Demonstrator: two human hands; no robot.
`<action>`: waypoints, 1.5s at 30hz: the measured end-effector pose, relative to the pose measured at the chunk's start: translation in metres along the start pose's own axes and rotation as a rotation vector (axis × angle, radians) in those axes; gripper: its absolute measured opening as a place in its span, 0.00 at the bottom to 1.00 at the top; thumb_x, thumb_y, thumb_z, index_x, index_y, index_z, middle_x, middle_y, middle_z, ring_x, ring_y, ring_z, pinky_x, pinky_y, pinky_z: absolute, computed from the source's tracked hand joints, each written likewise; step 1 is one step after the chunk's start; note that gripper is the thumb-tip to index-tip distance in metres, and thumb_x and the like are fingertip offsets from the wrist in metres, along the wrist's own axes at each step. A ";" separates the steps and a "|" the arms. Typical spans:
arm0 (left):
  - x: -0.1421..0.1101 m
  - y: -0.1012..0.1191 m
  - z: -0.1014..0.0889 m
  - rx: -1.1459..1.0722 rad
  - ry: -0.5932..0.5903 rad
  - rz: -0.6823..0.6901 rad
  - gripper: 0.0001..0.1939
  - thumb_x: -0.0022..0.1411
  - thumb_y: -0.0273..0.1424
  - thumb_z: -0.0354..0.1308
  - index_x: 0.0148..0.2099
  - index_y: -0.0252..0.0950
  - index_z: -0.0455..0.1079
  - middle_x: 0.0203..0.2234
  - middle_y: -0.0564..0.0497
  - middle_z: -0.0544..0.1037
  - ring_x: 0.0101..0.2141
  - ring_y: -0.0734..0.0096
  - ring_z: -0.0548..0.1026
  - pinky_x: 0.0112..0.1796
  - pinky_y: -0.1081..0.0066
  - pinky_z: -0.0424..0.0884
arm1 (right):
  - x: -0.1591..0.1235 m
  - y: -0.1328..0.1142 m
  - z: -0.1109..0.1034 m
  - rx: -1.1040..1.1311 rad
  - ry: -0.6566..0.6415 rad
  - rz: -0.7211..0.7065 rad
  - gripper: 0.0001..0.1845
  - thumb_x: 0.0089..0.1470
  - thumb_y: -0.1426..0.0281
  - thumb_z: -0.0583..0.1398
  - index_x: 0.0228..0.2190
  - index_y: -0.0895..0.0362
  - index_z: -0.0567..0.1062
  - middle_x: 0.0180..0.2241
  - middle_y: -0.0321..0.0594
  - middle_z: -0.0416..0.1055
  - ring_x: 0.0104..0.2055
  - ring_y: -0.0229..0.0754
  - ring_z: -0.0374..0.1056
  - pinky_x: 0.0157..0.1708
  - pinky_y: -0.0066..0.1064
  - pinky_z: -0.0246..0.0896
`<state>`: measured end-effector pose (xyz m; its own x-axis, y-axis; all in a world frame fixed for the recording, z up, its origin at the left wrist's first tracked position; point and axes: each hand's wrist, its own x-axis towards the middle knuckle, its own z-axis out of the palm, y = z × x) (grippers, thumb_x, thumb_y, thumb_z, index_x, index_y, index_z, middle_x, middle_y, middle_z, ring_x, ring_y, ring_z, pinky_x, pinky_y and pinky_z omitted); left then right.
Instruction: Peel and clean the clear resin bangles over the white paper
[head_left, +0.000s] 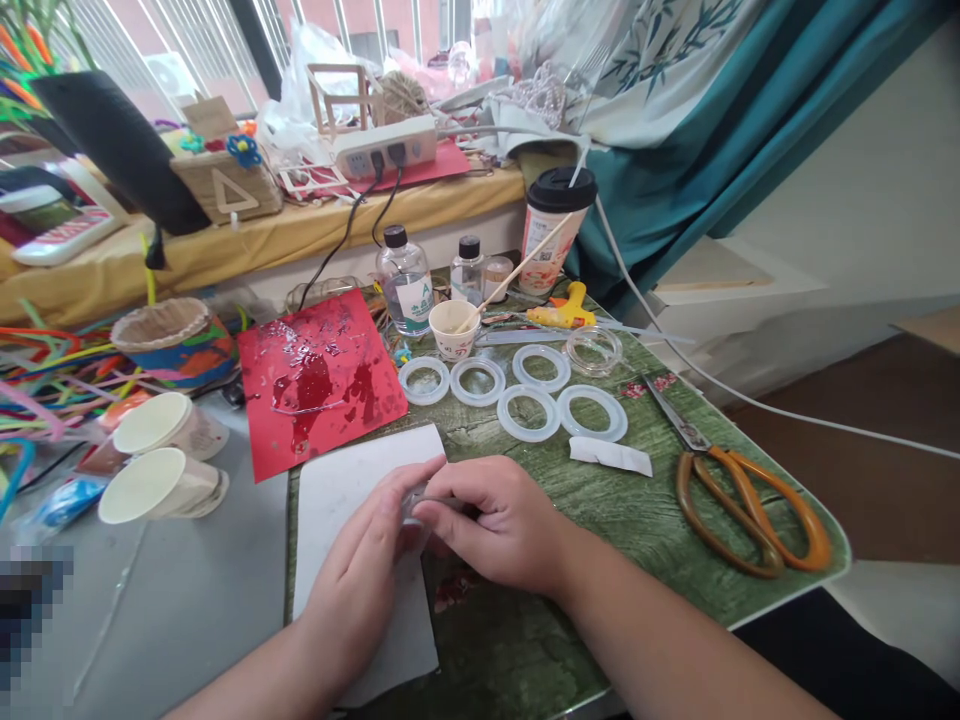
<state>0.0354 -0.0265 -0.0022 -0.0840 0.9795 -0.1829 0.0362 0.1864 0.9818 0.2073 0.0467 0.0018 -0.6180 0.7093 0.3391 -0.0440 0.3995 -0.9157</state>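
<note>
My left hand (360, 560) and my right hand (495, 525) meet above a sheet of white paper (345, 480), pinching a small clear piece (417, 505) between their fingers. Its shape is mostly hidden by my fingers. The paper lies on a green wood-print board (600, 590), and my left hand rests over it. Beyond my hands, several clear ring moulds (527, 413) lie in two rows. A red sheet (315, 380) with glossy red smears sits to the left of them.
Orange-handled scissors (750, 510) lie at the board's right. Further back stand a yellow glue gun (562, 307), two clear bottles (405, 280), a small cup with a stick (454, 328) and a lidded cup (551, 230). Paper cups (161, 480) and pipe cleaners (52, 370) lie left.
</note>
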 end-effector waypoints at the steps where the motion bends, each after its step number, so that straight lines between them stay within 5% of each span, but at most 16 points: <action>1: 0.000 0.000 0.000 0.010 0.002 0.007 0.27 0.76 0.53 0.50 0.60 0.45 0.79 0.61 0.48 0.81 0.63 0.57 0.76 0.62 0.59 0.74 | 0.000 0.001 0.001 -0.009 -0.012 -0.022 0.16 0.68 0.69 0.62 0.26 0.56 0.76 0.24 0.32 0.71 0.26 0.35 0.65 0.29 0.26 0.58; 7: -0.002 0.005 0.002 -0.023 0.007 0.019 0.29 0.74 0.56 0.52 0.60 0.43 0.80 0.60 0.46 0.81 0.62 0.53 0.76 0.65 0.56 0.70 | -0.001 0.003 0.007 -0.106 -0.017 -0.045 0.18 0.66 0.69 0.62 0.23 0.56 0.72 0.21 0.30 0.67 0.24 0.34 0.60 0.27 0.28 0.53; 12: -0.002 0.005 0.001 -0.062 0.066 -0.095 0.29 0.72 0.56 0.54 0.60 0.43 0.80 0.57 0.45 0.82 0.41 0.61 0.83 0.42 0.65 0.81 | 0.001 -0.001 0.003 -0.045 0.092 0.136 0.19 0.68 0.67 0.62 0.24 0.56 0.76 0.22 0.32 0.74 0.24 0.34 0.65 0.27 0.27 0.55; 14: -0.001 0.005 0.002 -0.101 0.056 -0.133 0.29 0.72 0.56 0.54 0.60 0.43 0.80 0.57 0.45 0.82 0.35 0.64 0.82 0.40 0.64 0.81 | 0.002 -0.001 0.001 0.055 0.062 0.167 0.18 0.68 0.65 0.61 0.26 0.56 0.78 0.23 0.33 0.75 0.24 0.35 0.66 0.26 0.27 0.57; 21: 0.003 0.011 0.000 -0.068 0.053 -0.022 0.21 0.68 0.50 0.64 0.52 0.41 0.79 0.49 0.43 0.82 0.48 0.53 0.81 0.41 0.63 0.82 | 0.005 0.010 -0.008 0.186 0.189 0.336 0.16 0.69 0.62 0.57 0.30 0.55 0.76 0.25 0.32 0.68 0.28 0.37 0.64 0.31 0.28 0.59; 27: 0.009 0.012 -0.011 0.321 0.164 0.293 0.13 0.60 0.34 0.72 0.47 0.44 0.77 0.46 0.49 0.82 0.50 0.57 0.80 0.52 0.59 0.77 | 0.004 0.002 -0.002 0.235 -0.088 0.219 0.12 0.61 0.76 0.54 0.39 0.56 0.77 0.33 0.36 0.72 0.35 0.40 0.66 0.38 0.30 0.62; 38: 0.014 0.005 -0.021 0.405 0.207 0.430 0.12 0.69 0.31 0.66 0.54 0.48 0.75 0.51 0.51 0.81 0.54 0.62 0.79 0.56 0.62 0.73 | 0.004 0.002 0.006 0.164 -0.091 0.153 0.20 0.65 0.79 0.53 0.51 0.55 0.77 0.36 0.36 0.72 0.35 0.39 0.66 0.39 0.29 0.64; 45: 0.013 0.012 -0.020 0.440 0.180 0.430 0.16 0.61 0.33 0.72 0.51 0.45 0.78 0.52 0.47 0.82 0.54 0.56 0.79 0.47 0.64 0.81 | 0.003 0.004 0.006 0.058 -0.045 0.099 0.15 0.66 0.77 0.53 0.48 0.55 0.77 0.41 0.40 0.76 0.42 0.42 0.71 0.45 0.33 0.66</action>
<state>0.0146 -0.0134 0.0079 -0.1353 0.9528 0.2716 0.5060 -0.1693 0.8457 0.2010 0.0469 -0.0026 -0.6564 0.7162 0.2370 -0.0250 0.2934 -0.9557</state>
